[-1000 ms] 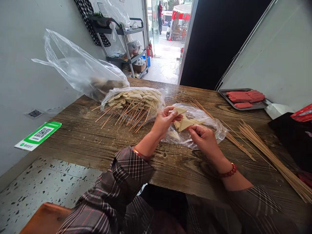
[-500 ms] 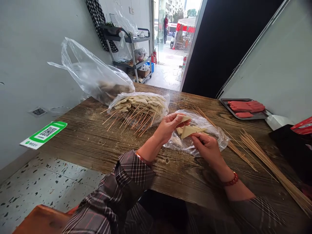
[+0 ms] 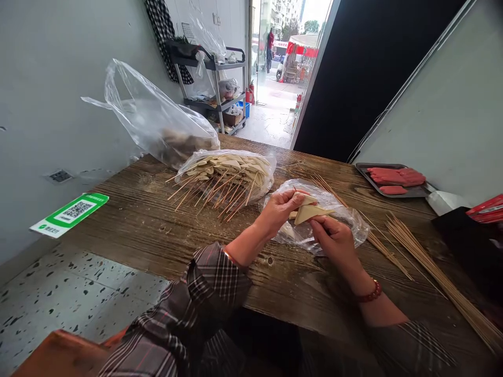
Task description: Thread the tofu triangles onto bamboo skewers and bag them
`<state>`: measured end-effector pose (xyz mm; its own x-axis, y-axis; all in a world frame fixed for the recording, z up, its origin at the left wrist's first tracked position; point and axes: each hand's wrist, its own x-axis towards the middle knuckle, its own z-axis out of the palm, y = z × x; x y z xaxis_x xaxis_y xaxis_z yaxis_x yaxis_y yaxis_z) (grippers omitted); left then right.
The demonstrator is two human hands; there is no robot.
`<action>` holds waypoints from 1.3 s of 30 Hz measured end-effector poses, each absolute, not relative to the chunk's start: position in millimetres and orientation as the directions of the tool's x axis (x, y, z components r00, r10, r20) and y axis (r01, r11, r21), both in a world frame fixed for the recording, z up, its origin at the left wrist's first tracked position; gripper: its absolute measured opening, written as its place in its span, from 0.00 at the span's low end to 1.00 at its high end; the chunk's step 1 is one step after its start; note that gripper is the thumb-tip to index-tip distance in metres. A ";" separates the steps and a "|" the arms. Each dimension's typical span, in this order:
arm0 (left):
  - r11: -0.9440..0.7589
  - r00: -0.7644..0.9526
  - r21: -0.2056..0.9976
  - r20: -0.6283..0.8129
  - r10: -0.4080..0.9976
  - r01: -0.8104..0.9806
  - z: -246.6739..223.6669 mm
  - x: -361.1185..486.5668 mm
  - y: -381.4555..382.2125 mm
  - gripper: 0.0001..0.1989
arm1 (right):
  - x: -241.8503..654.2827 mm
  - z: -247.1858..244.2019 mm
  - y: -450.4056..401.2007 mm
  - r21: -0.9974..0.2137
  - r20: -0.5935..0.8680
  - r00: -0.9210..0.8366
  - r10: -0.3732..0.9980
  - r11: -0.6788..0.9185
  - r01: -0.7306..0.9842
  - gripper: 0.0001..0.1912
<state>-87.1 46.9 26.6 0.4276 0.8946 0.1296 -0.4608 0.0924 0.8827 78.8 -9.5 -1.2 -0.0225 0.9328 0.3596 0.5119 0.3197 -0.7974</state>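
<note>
Over a crumpled clear plastic bag (image 3: pixel 349 222), my left hand (image 3: pixel 281 209) pinches a pale folded piece (image 3: pixel 306 199). My right hand (image 3: pixel 334 235) grips the lower edge of a pale triangular piece (image 3: pixel 308 212), close by the left fingertips. The two pale pieces overlap, so where they touch is hard to tell. More pale pieces (image 3: pixel 288 229) lie on the bag under my hands. To the left, a pile of skewered pale pieces (image 3: pixel 231 165) rests in another clear bag, with its sticks pointing toward me.
Bamboo sticks (image 3: pixel 424 251) lie on the wooden table (image 3: pixel 157 235) at the right. A dark tray (image 3: pixel 365 175) holding pinkish-red pieces (image 3: pixel 396 178) stands at the back right. A large plastic bag (image 3: pixel 157 115) and a green QR card (image 3: pixel 70 214) are at the left.
My left hand has shifted slightly right, closer to the triangular piece and my right hand. The view has also moved a little.
</note>
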 end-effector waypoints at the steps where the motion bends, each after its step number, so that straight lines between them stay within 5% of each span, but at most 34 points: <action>1: 0.098 0.434 0.887 0.122 0.893 -0.452 26.1 -86.0 46.4 0.21 | 78.5 -0.8 -9.4 -0.798 0.360 -0.016 0.933 0.317 0.512 0.15; 12: 0.254 0.347 0.792 -0.057 0.936 -0.555 23.2 -91.8 60.0 0.17 | 77.1 0.3 -7.4 -0.826 0.277 -0.080 0.958 0.280 0.489 0.15; 28: 0.215 0.384 0.815 0.011 0.923 -0.538 14.4 -73.2 49.6 0.20 | 71.2 -5.2 -5.6 -0.727 0.419 -0.024 0.908 0.351 0.590 0.13; 35: 0.264 0.415 0.845 -0.055 0.908 -0.466 15.7 -82.7 58.0 0.25 | 78.5 -0.5 -4.1 -0.770 0.396 -0.010 0.918 0.338 0.541 0.13; 39: 0.137 0.294 0.913 -0.020 0.956 -0.385 12.5 -92.6 71.8 0.22 | 99.2 1.2 2.3 -0.832 0.398 0.161 0.903 0.282 0.477 0.14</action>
<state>-92.6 71.8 12.5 0.2937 0.9557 -0.0199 -0.3850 0.1373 0.9127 99.2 2.3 1.2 0.1606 0.9030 0.3984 0.4768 0.2824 -0.8324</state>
